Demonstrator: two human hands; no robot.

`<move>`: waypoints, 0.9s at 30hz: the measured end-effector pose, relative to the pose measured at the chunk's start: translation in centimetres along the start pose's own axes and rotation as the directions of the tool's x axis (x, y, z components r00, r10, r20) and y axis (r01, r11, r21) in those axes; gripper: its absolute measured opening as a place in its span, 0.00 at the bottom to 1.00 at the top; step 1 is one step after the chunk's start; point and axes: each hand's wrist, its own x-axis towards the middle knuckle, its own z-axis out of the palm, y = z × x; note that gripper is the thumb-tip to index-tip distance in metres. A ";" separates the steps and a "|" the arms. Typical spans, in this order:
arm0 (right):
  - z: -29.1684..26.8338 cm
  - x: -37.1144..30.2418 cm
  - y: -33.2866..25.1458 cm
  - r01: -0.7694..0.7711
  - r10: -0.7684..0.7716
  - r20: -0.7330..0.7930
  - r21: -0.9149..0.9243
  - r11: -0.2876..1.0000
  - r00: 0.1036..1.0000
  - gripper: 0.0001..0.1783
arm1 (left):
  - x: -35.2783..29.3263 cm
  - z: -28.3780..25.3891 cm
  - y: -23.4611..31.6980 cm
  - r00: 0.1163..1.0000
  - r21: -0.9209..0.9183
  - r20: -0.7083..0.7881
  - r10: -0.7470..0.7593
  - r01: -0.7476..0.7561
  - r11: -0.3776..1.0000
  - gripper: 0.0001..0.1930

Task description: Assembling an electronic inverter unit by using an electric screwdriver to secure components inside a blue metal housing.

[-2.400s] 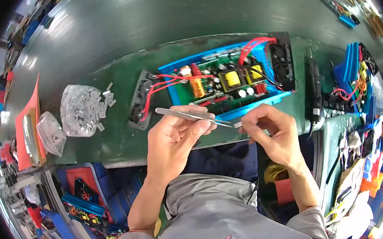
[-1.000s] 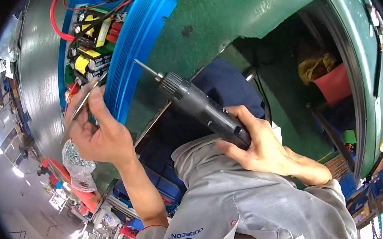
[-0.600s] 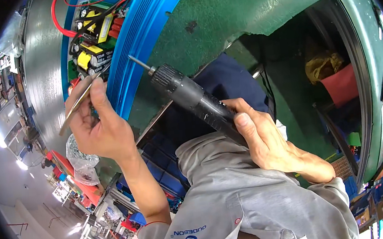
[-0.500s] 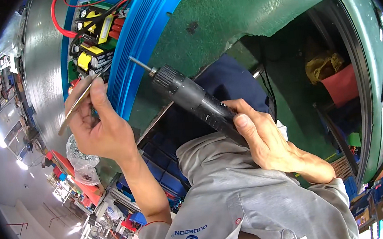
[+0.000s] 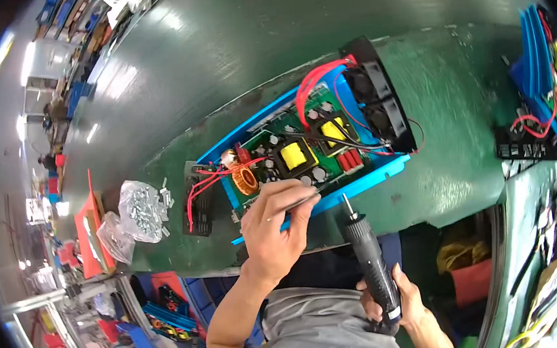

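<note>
My left hand (image 5: 272,238) is closed on thin metal tweezers (image 5: 300,201), held over the near edge of a blue metal casing (image 5: 376,175). Inside the casing lies a green circuit board with yellow transformers (image 5: 294,155), a copper coil (image 5: 246,181) and red capacitors (image 5: 350,161). A black fan panel (image 5: 389,99) stands at its right end, joined by red wires (image 5: 310,85). My right hand (image 5: 408,299) grips a black electric screwdriver (image 5: 370,252). Its bit points away from me, just short of the casing's near side.
A black slotted end panel (image 5: 196,205) lies at the casing's left end. Further left are a clear plastic bag of small metal parts (image 5: 141,211) and a red-orange bin (image 5: 90,239). Another blue unit (image 5: 537,75) with loose wires is at the right on the green bench (image 5: 441,192).
My view has swung so the whole casing and bench show. My left hand with the tweezers is now at the casing's near edge. The screwdriver has turned more upright in the picture.
</note>
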 end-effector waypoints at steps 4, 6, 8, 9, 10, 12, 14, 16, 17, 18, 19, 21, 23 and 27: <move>0.2 0.1 -0.5 -0.027 0.024 0.055 0.055 0.998 0.998 0.49 | 0.4 -0.7 -0.3 0.998 0.012 -0.011 0.062 -0.062 0.998 0.13; 0.2 0.1 -0.8 -0.002 0.003 0.050 -0.011 1.000 0.999 0.49 | 0.6 -0.7 -0.6 0.999 -0.015 -0.016 0.042 -0.042 0.999 0.13; 0.4 -0.1 -1.0 -0.018 0.018 0.012 -0.025 1.000 1.000 0.50 | 0.6 -0.7 -0.8 0.999 -0.046 -0.015 0.028 -0.028 0.999 0.14; 0.6 -0.2 -1.1 -0.023 0.023 -0.013 -0.033 0.999 1.000 0.50 | 0.5 -0.7 -0.8 1.000 -0.054 -0.004 0.011 -0.011 0.998 0.13; 0.9 -0.2 -1.1 -0.028 0.028 -0.019 -0.035 0.999 0.999 0.50 | 0.6 -0.7 -0.9 1.000 -0.059 0.007 -0.002 0.002 0.998 0.13; 1.6 -0.3 -1.0 -0.002 -0.019 -0.173 -0.124 0.992 0.985 0.52 | 0.6 -0.7 -0.8 1.000 -0.061 0.008 -0.018 0.018 0.998 0.13; 1.6 -0.5 -0.9 0.025 -0.055 -0.184 -0.163 0.986 0.981 0.52 | 0.7 -0.7 -0.6 1.000 -0.065 0.012 -0.029 0.029 0.997 0.13; 1.8 -0.6 -1.0 0.050 -0.088 -0.190 -0.200 0.978 0.978 0.51 | 0.7 -1.1 -0.2 0.999 -0.063 0.021 -0.042 0.043 0.997 0.14; 2.0 -0.8 -1.4 0.052 -0.097 -0.172 -0.250 0.967 0.980 0.49 | 0.7 -1.3 -0.2 0.999 -0.062 0.022 -0.044 0.046 0.997 0.14; 2.3 -0.9 -1.6 0.056 -0.105 -0.153 -0.298 0.953 0.983 0.47 | 0.6 -1.5 -0.1 0.998 -0.072 0.032 -0.061 0.063 0.995 0.13; 2.4 -1.0 -1.7 0.054 -0.104 -0.156 -0.299 0.953 0.982 0.47 | 0.6 -1.6 -0.1 0.996 -0.085 0.043 -0.078 0.081 0.993 0.13; 2.7 -1.1 -1.9 0.034 -0.087 -0.177 -0.282 0.959 0.980 0.44 | 0.8 -1.9 0.2 0.995 -0.092 0.041 -0.087 0.090 0.992 0.13; 2.7 -1.2 -2.0 0.033 -0.090 -0.185 -0.288 0.957 0.979 0.44 | 1.0 -1.9 0.3 0.995 -0.103 0.035 -0.095 0.098 0.990 0.13; 3.3 -1.1 -2.3 0.016 -0.109 -0.223 -0.381 0.924 0.969 0.45 | 1.1 -1.9 0.4 0.992 -0.147 0.051 -0.116 0.123 0.981 0.14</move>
